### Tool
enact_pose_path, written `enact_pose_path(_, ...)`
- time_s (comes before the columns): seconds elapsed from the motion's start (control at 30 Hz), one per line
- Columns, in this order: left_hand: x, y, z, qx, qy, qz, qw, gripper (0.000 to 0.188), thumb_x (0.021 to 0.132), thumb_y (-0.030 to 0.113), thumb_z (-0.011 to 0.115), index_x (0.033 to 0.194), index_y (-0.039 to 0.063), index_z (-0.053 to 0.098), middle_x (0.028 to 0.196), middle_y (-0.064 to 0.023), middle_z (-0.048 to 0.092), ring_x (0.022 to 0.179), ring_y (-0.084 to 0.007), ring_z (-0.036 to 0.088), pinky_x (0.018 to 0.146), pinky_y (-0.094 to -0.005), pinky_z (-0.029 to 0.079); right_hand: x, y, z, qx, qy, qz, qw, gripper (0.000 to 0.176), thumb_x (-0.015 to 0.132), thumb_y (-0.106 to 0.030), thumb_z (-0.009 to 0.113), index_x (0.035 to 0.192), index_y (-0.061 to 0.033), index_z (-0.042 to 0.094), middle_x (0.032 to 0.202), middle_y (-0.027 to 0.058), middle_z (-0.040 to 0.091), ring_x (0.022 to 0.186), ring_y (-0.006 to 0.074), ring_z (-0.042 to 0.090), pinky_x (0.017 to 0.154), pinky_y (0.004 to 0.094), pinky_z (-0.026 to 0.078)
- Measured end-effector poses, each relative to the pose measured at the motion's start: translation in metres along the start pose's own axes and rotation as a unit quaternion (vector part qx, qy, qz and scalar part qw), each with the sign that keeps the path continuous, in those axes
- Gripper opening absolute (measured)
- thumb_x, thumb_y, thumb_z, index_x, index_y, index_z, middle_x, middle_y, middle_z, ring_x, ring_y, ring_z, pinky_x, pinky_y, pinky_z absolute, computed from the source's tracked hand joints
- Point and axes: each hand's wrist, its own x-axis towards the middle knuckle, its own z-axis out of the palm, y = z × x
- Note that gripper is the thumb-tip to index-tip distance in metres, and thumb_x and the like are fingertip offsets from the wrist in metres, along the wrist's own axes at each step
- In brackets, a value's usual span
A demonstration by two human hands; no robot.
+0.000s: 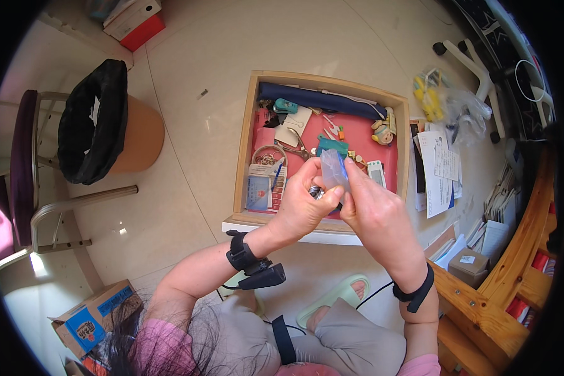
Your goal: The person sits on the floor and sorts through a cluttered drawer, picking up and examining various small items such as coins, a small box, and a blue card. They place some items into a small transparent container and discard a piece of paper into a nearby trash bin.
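Above the front part of a wooden drawer [245, 141] with a red lining, both hands grip a small translucent plastic case [332, 168] with a blue part along its side. My left hand [305, 197] pinches it from the left, and my right hand [375, 211] from the right. A shiny metal coil-like object [316, 191] shows by my left palm; whether it is held cannot be made out. Around the hands in the drawer lie metal pliers [303, 149], a teal pouch [332, 145], a roll of tape [269, 149], a blue card [258, 192] and a small white device with a display [377, 173].
A dark blue folded umbrella [319, 99] lies along the drawer's far side, near a figurine [383, 132]. Left stands a bin with a black bag [94, 136]. Papers [434, 169] and a plastic bag [465, 110] lie right, beside wooden furniture [474, 301].
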Motion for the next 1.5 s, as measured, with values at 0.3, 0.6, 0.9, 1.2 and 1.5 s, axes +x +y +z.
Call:
enact_pose_path(0.3,-0.002,0.005,-0.002,0.111,-0.053,0.086,0.989,0.044,0.081,0.006,0.066,0.120,0.003,0.045,0.085,-0.0013,0.063,0.085,-0.0056,0.058,0.076,-0.0225,0.046,0.007,0.003,-0.013,0.143,0.008,0.016,0.990,0.049,0.083,-0.016,0.065,0.124,0.0051,0.050,0.109,0.0209,0.061,0.092,0.0335,0.063,0.076,0.0389,0.052)
enact_pose_path(0.6,-0.008,0.000,0.000,0.099,-0.057,0.061,0.992,0.042,0.082,0.007,0.066,0.118,0.003,0.046,0.073,0.0036,0.053,0.070,-0.0003,0.049,0.064,-0.0184,0.042,0.007,0.010,0.007,0.124,0.057,-0.021,0.990,0.048,0.089,-0.029,0.059,0.124,0.0030,0.052,0.101,0.0161,0.059,0.084,0.0310,0.061,0.070,0.0372,0.052)
enact_pose_path(0.9,-0.011,0.011,-0.003,-0.065,-0.019,-0.054,0.996,0.041,0.085,0.013,0.065,0.121,0.003,0.045,0.078,0.0034,0.055,0.072,-0.0018,0.050,0.063,-0.0187,0.041,0.008,0.015,0.008,0.180,0.046,-0.031,0.982,0.045,0.088,-0.021,0.061,0.125,0.0028,0.052,0.113,0.0193,0.058,0.096,0.0341,0.059,0.080,0.0383,0.050)
enact_pose_path(1.2,0.008,0.032,-0.015,0.160,-0.116,-0.021,0.980,0.040,0.083,0.015,0.065,0.119,0.001,0.051,0.083,0.0002,0.060,0.075,-0.0046,0.053,0.069,-0.0223,0.045,0.004,0.024,0.002,0.138,0.034,-0.056,0.988,0.046,0.084,-0.013,0.063,0.126,0.0020,0.052,0.117,0.0186,0.057,0.099,0.0343,0.059,0.084,0.0394,0.049)
enact_pose_path(1.5,0.001,0.023,-0.009,0.110,-0.089,-0.003,0.990,0.038,0.080,0.010,0.066,0.113,0.002,0.050,0.079,0.0011,0.057,0.074,-0.0031,0.051,0.067,-0.0216,0.044,0.008,0.025,0.002,0.158,0.025,-0.059,0.985,0.049,0.082,-0.016,0.067,0.125,0.0021,0.053,0.115,0.0187,0.059,0.094,0.0335,0.061,0.081,0.0388,0.050)
